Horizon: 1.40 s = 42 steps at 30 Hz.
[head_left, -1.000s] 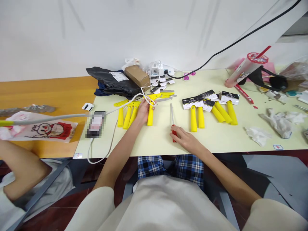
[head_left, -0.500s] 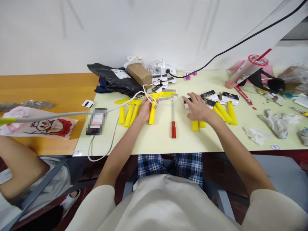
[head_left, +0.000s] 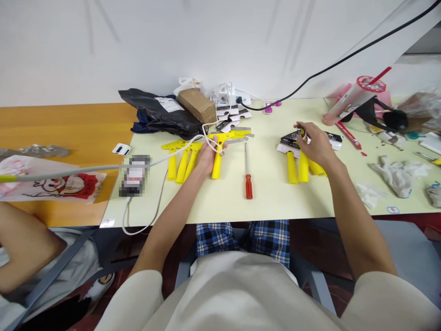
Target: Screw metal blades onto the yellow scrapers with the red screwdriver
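My left hand is closed on a yellow-handled scraper, whose flat head points right among other metal blades. Several more yellow scrapers lie just left of that hand. On the right, my right hand is closed at the top of a yellow handle, with its fingers curled round the upper end. Black and white packaging cards and further yellow handles lie beside and under it. A red-handled screwdriver rests between the two hands.
A white cable crosses above my left hand from a phone. Behind are a black bag, a cardboard box and a power strip. A tilted cup and crumpled tissues are at right. Another person's arm is at left.
My right hand has moved right and its spread fingers have closed at a yellow handle. The handles and cards there have shifted right. My left hand has stayed on its scraper.
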Available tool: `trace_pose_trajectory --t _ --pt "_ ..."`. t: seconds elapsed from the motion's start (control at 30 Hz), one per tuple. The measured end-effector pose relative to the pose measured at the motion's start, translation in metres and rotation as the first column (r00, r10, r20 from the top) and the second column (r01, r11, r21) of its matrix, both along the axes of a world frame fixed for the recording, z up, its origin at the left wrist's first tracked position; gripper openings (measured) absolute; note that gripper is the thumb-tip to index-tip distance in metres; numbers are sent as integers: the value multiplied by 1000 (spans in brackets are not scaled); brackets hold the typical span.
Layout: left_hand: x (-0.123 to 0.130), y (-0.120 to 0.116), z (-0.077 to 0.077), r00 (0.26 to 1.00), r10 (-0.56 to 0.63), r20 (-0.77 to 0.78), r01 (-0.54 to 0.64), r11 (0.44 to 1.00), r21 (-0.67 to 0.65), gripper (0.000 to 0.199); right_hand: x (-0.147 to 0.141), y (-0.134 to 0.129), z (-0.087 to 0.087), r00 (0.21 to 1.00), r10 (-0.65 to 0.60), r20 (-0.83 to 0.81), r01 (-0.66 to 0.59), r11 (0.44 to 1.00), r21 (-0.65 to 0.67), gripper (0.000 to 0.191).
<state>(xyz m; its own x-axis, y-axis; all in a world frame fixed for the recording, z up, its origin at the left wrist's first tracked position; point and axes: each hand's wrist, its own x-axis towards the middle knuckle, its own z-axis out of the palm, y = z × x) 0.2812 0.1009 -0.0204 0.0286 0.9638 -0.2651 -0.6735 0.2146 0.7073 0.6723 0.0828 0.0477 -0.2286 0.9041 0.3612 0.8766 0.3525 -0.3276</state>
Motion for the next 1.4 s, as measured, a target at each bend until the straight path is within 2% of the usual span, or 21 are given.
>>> trace_pose_trajectory --t 0.07,0.17,0.3,0.37,0.43,0.5,0.7,0.8,0.93,1.07,1.1,1.2,1.27,1.33,1.4 --pt "0 0 -1 1000 0 -12 0 1000 -1 32 -3 -8 2 1000 20 -6 -20 1000 3 56" --pt "-1 2 -2 999 -7 -37 7 1000 7 30 -35 -25 -5 992 116 39 -116 993 -17 64" --pt "-2 2 -4 999 -13 -44 14 999 31 31 -90 -44 -35 944 258 207 -245 965 -90 62" --pt "-3 1 -3 999 -16 -42 17 999 38 32 -102 -48 -52 914 301 273 -267 951 -155 65" --pt "-3 0 -2 999 -17 -45 19 1000 24 33 -99 -51 -64 908 265 324 -213 959 -187 64" --pt "-3 0 -2 999 -15 -46 15 1000 -3 34 -84 -55 -69 916 184 357 -126 976 -180 60" --pt "0 0 -1 999 -16 -37 16 1000 -5 33 -32 -72 -62 937 43 346 26 981 -191 63" --pt "0 -1 2 999 -15 -37 14 1000 -25 31 -23 -73 -62 940 -6 341 75 979 -191 67" --pt "0 -2 5 999 2 -42 -4 999 -36 31 -29 -67 -64 944 -6 329 87 969 -231 65" --pt "0 -2 4 999 -10 -53 10 1000 9 31 -48 -53 -47 945 9 327 93 950 -297 99" --pt "0 -2 4 999 -9 -49 10 1000 11 31 -54 -47 -40 943 11 333 95 948 -303 102" --pt "0 -2 4 999 12 -34 -12 1000 -4 32 -73 -15 -25 951 21 308 72 956 -286 82" --pt "0 -3 4 999 23 -29 -23 1000 -12 34 -86 18 -23 964 58 260 18 960 -280 68" --pt "0 -3 5 999 21 -29 -21 1000 -14 35 -98 59 -28 978 119 173 -54 938 -341 65" --pt "0 -3 6 999 17 -31 -17 1000 -16 34 -107 99 -36 977 158 144 -89 913 -397 74"
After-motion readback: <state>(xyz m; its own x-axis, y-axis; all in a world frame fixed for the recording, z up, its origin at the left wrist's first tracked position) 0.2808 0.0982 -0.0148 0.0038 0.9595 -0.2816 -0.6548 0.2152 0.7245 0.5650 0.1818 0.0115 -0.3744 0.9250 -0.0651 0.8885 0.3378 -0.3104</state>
